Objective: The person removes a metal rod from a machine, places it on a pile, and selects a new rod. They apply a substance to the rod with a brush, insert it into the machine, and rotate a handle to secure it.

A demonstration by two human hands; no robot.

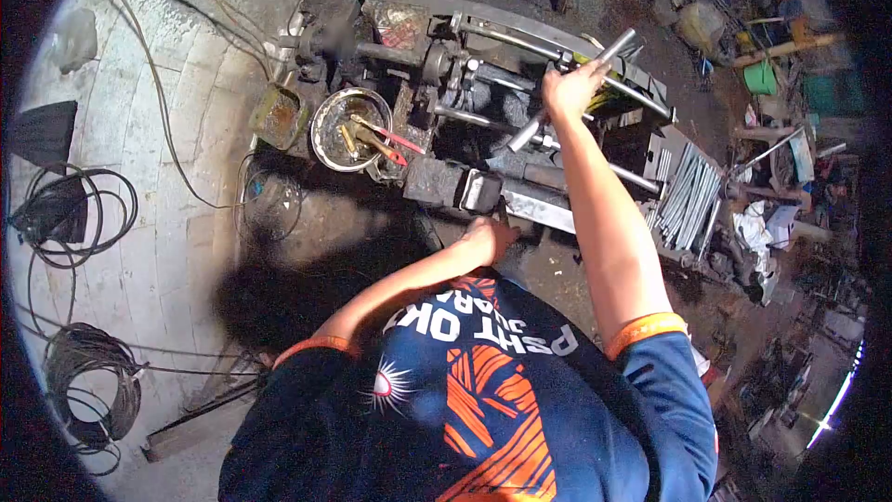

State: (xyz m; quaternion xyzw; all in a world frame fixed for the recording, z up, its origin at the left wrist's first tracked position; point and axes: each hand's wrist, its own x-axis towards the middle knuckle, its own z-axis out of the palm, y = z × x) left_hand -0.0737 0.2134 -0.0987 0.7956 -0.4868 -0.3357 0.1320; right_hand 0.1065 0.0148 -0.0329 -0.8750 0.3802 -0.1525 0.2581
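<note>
A long machine with parallel steel rails [502, 39] spans the bench in front of me. My right hand [571, 93] is closed around a slanting metal bar [530, 133], whose ends stick out on both sides of the fist above the rails. Close to my body, my left hand [488, 242] is curled at the machine's near side, below a blocky metal part [480, 191]. Shadow covers its fingertips, and whatever they grip is hidden. To the left of the rails stands a round metal bowl [321, 141] with red-handled brushes [401, 141] in it.
A bundle of thin metal rods [688, 193] lies at the machine's right end. Beside the bowl is a grimy square container [280, 115]. Coiled black cable [93, 381] lies on the floor at left. Clutter, including a green container [760, 77], fills the right side.
</note>
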